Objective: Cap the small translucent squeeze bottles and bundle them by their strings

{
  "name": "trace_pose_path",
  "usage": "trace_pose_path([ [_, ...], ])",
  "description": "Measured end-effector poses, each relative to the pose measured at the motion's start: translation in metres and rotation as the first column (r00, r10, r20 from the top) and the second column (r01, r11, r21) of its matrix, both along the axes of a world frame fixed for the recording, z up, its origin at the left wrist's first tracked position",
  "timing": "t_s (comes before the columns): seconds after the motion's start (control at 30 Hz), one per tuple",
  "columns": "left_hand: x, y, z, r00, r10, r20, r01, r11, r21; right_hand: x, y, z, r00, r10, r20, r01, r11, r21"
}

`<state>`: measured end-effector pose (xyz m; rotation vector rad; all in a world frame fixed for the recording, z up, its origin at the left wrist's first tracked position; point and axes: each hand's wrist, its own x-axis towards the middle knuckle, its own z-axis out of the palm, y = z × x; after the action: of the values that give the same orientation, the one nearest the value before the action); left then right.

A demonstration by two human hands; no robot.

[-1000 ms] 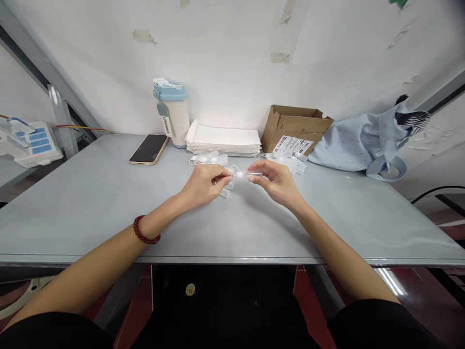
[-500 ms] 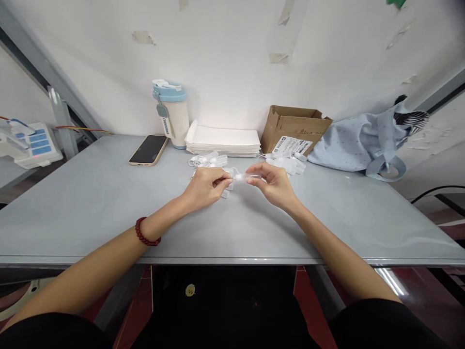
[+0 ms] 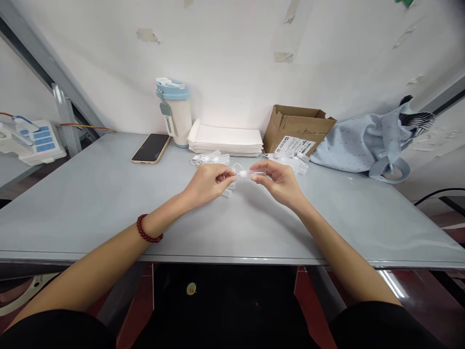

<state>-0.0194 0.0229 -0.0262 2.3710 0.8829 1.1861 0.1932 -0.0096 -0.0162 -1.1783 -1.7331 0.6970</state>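
My left hand (image 3: 207,183) and my right hand (image 3: 279,182) meet above the middle of the grey table (image 3: 109,203). Between their pinched fingertips is a small clear plastic tube with a white end (image 3: 249,173). My right fingers grip the tube's clear body. My left fingers pinch a small white piece at its other end, with more small clear pieces (image 3: 228,190) under that hand. A red bead bracelet (image 3: 147,231) circles my left wrist.
Loose white pieces (image 3: 210,158) and another pile (image 3: 296,162) lie behind my hands. At the back stand a phone (image 3: 150,148), a blue-lidded cup (image 3: 175,112), a white sheet stack (image 3: 225,138), a cardboard box (image 3: 296,127) and a blue bag (image 3: 366,140). A blue-buttoned device (image 3: 31,141) sits far left.
Both hands have stayed together on the small tube, with only slight shifts of the fingers. The view has moved a little.
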Motion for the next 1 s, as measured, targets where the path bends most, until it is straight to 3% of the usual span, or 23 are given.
trace_pose_path([
  [0.67,-0.0024,0.0006,-0.0002,1.0,-0.006,-0.027,0.008,0.998,0.058,0.0026,0.0004,-0.0005,0.997,-0.001,0.083,-0.003,0.999,0.054],
  [1.0,-0.0031,-0.0003,-0.0039,0.998,-0.019,-0.061,0.032,0.977,0.212,0.0025,0.0018,-0.0029,0.999,0.017,0.03,-0.017,1.0,0.003],
])
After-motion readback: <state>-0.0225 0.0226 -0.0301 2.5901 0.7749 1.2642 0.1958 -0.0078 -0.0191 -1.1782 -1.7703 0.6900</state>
